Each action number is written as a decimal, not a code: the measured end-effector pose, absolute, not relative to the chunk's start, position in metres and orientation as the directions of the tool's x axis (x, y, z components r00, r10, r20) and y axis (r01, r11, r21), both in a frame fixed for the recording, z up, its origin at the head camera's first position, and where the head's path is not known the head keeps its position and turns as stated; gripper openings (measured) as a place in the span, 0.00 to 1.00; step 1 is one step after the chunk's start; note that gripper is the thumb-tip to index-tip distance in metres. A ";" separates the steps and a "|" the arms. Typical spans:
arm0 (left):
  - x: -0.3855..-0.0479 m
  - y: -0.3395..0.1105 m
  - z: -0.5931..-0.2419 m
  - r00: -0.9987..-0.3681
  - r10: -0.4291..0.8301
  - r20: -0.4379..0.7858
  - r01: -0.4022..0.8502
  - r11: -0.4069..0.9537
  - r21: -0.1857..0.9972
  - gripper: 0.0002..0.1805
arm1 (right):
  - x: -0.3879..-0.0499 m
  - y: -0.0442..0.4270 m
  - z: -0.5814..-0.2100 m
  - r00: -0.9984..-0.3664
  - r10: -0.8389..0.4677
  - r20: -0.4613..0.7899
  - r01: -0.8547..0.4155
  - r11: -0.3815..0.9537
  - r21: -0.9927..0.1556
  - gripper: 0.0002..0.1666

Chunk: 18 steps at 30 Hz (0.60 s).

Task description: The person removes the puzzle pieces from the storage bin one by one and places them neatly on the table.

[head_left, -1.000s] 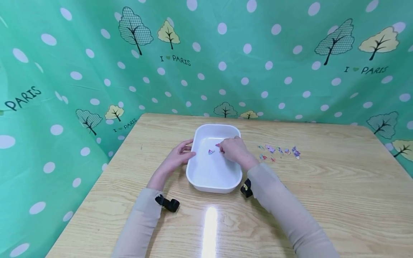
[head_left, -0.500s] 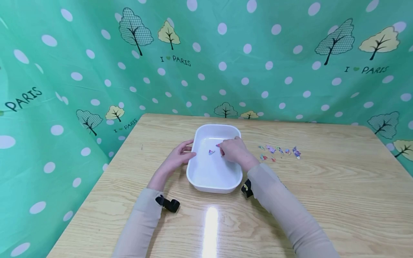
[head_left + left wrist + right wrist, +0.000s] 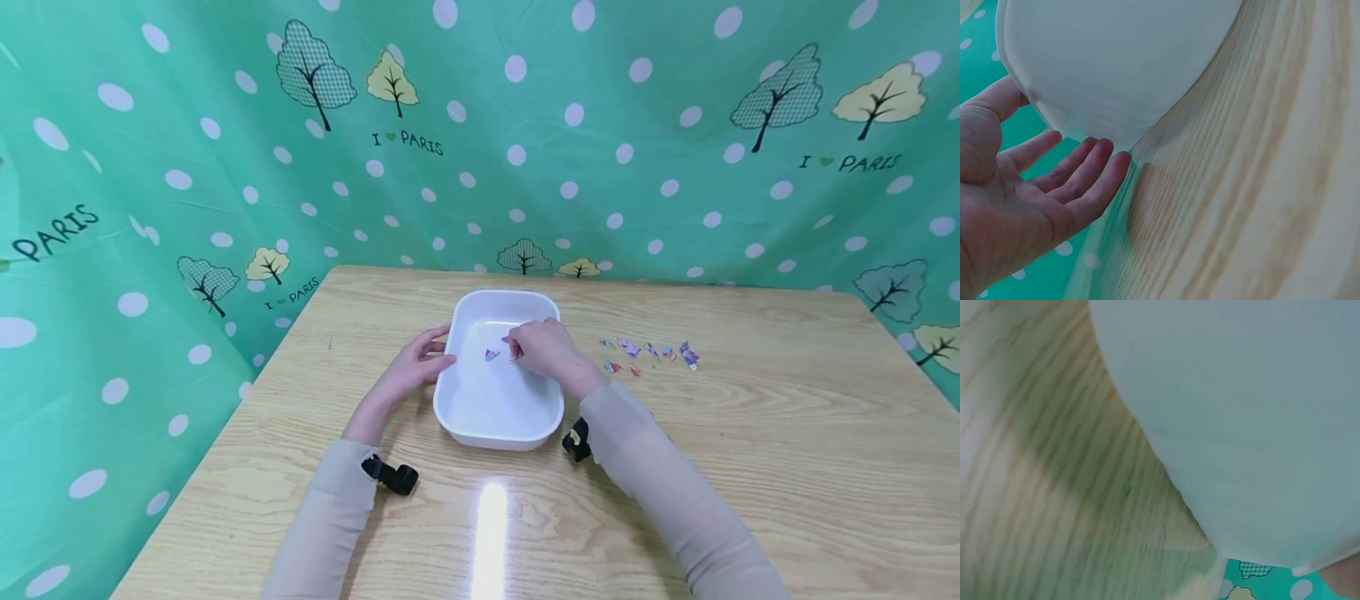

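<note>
A white rectangular basin (image 3: 495, 408) stands on the table in the head view. My left hand (image 3: 412, 364) rests at its left side, thumb against the rim. In the left wrist view, the loosely extended fingers (image 3: 1085, 181) touch the outer wall. My right hand (image 3: 542, 346) reaches over the right rim into the basin, fingers curled downward. A small pink scrap (image 3: 506, 339) shows at its fingertips and appears pinched, though the hand hides most of it. Left of it on the basin floor lies a small multicoloured cut-out piece (image 3: 491, 355). The right wrist view shows mostly the basin's outer wall.
Several small colourful cut-out pieces (image 3: 628, 347) lie on the wooden table (image 3: 787, 433) right of the basin. A larger purple piece (image 3: 688, 356) is the rightmost. A green patterned curtain (image 3: 600, 150) hangs behind the table and along its left side.
The right hand's fingers shift very slightly inside the basin. The left hand and basin stay in place.
</note>
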<state>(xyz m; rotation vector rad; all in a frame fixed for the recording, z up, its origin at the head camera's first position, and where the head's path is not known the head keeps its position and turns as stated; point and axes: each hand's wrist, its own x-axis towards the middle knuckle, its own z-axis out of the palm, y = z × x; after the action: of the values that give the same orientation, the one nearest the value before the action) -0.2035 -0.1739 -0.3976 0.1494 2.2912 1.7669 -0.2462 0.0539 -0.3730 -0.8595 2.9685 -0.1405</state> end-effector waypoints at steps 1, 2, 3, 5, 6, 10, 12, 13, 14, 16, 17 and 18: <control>-0.206 -0.175 -0.401 -0.967 0.223 -0.126 -0.065 0.264 0.962 0.32 | -0.246 0.054 -0.372 -0.844 -0.536 -0.013 -0.531 0.839 -0.116 0.08; -0.205 -0.175 -0.401 -0.967 0.223 -0.127 -0.066 0.264 0.962 0.32 | -0.246 0.055 -0.372 -0.842 -0.539 -0.004 -0.535 0.835 -0.128 0.08; -0.206 -0.175 -0.401 -0.967 0.222 -0.127 -0.066 0.263 0.962 0.32 | -0.245 0.055 -0.371 -0.841 -0.542 0.007 -0.537 0.831 -0.144 0.08; -0.206 -0.174 -0.401 -0.966 0.227 -0.127 -0.065 0.261 0.963 0.32 | -0.244 0.057 -0.370 -0.840 -0.541 0.028 -0.537 0.824 -0.181 0.08; -0.206 -0.174 -0.401 -0.966 0.227 -0.127 -0.065 0.261 0.963 0.32 | -0.244 0.058 -0.369 -0.841 -0.540 0.038 -0.536 0.820 -0.201 0.07; -0.206 -0.175 -0.401 -0.966 0.223 -0.132 -0.071 0.261 0.963 0.32 | -0.242 0.063 -0.364 -0.847 -0.529 0.063 -0.525 0.809 -0.263 0.05; -0.206 -0.175 -0.401 -0.966 0.222 -0.135 -0.075 0.260 0.963 0.32 | -0.241 0.066 -0.362 -0.855 -0.515 0.067 -0.509 0.807 -0.299 0.03; -0.206 -0.175 -0.401 -0.965 0.223 -0.136 -0.076 0.259 0.963 0.32 | -0.240 0.067 -0.361 -0.859 -0.508 0.072 -0.502 0.805 -0.315 0.03; -0.205 -0.175 -0.401 -0.966 0.221 -0.137 -0.078 0.257 0.963 0.32 | -0.240 0.069 -0.360 -0.864 -0.497 0.077 -0.492 0.804 -0.333 0.02; -0.205 -0.174 -0.401 -0.965 0.222 -0.138 -0.080 0.255 0.964 0.32 | -0.239 0.072 -0.358 -0.873 -0.480 0.084 -0.475 0.801 -0.366 0.03; -0.205 -0.174 -0.401 -0.964 0.225 -0.139 -0.079 0.254 0.964 0.32 | -0.238 0.073 -0.357 -0.879 -0.469 0.086 -0.464 0.799 -0.382 0.02; -0.205 -0.174 -0.401 -0.964 0.225 -0.140 -0.081 0.253 0.964 0.32 | -0.237 0.074 -0.355 -0.883 -0.461 0.087 -0.455 0.797 -0.398 0.02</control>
<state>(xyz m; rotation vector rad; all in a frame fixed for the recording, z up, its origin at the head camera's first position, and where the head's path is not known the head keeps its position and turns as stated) -0.2049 -0.1744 -0.4010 0.1342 2.2769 1.7749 -0.2372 0.0744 -0.3554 -0.7550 2.9645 -0.6507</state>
